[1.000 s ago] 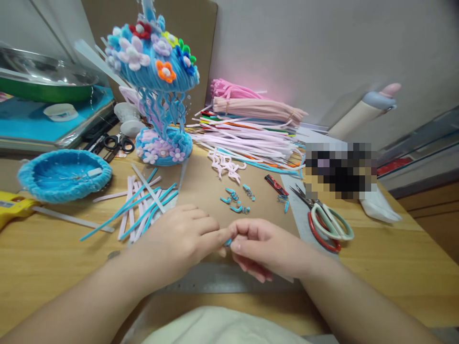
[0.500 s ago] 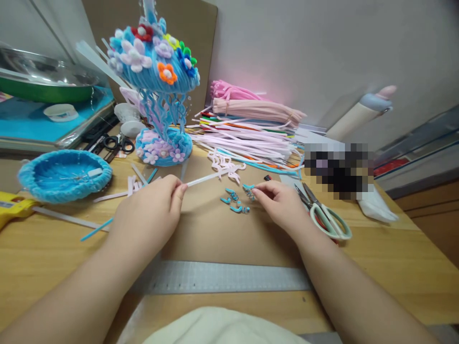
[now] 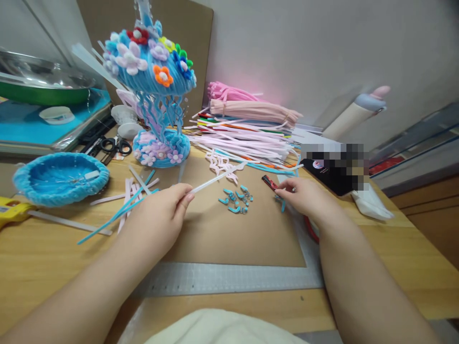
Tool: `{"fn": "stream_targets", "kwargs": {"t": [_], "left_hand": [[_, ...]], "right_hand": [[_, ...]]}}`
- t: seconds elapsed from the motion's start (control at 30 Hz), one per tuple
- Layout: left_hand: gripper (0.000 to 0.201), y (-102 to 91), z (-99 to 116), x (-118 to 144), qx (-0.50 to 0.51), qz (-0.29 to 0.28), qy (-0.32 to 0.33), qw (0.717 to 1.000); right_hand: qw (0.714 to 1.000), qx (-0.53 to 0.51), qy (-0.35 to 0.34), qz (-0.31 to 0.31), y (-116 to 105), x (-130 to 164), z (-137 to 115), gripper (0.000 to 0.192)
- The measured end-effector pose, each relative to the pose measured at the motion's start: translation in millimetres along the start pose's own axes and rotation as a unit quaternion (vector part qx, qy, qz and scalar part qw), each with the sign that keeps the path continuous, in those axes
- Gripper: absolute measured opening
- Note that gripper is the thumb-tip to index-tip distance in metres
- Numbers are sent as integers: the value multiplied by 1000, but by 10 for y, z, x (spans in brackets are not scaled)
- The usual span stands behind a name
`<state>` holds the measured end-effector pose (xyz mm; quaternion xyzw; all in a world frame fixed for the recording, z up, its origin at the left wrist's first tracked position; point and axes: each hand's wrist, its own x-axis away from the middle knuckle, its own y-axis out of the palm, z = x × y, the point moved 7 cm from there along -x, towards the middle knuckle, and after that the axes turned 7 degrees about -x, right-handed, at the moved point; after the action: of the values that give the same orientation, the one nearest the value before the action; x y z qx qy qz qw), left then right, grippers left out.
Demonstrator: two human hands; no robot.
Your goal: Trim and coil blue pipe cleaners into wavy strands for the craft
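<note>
Two hands work apart: the left hand (image 3: 163,215) pinches a white pipe cleaner (image 3: 218,176), the right hand (image 3: 304,198) curls narrowly over a blue pipe-cleaner piece (image 3: 283,205), so gripping that piece seems needed next.

Two bare forearms coming up from the lower edge of the frame, no sleeves anywhere along them. Left hand (image 3: 159,217) at centre-left: no ring, no watch, no bracelet, nails short and unpainted. Right hand (image 3: 306,198) at centre-right: a small pale speck on one finger, too small to tell whether a ring. At bottom centre, a rounded fold of cream-coloured garment (image 3: 218,327), plain, no print or seam to make out.
</note>
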<state>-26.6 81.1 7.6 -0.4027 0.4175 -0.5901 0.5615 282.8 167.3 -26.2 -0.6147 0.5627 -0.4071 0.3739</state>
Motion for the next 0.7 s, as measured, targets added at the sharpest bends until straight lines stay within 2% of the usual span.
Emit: {"fn": "stream_targets", "kwargs": {"t": [0.2,0.37,0.57,0.7], "left_hand": [[47,49,-17,9,7,0,-4,1000],[36,68,83,35,95,-13,21,995],[30,252,120,73,245,-69,-21,967],[29,330,126,63,292,-88,-31,952]], "right_hand": [[998,12,-33,-49,55,40,-56,22],[993,5,-49,-103,180,84,-127,9],[993,-39,-77,-86,219,120,-206,8],[992,-72,-90,-50,199,135,-288,20]]}}
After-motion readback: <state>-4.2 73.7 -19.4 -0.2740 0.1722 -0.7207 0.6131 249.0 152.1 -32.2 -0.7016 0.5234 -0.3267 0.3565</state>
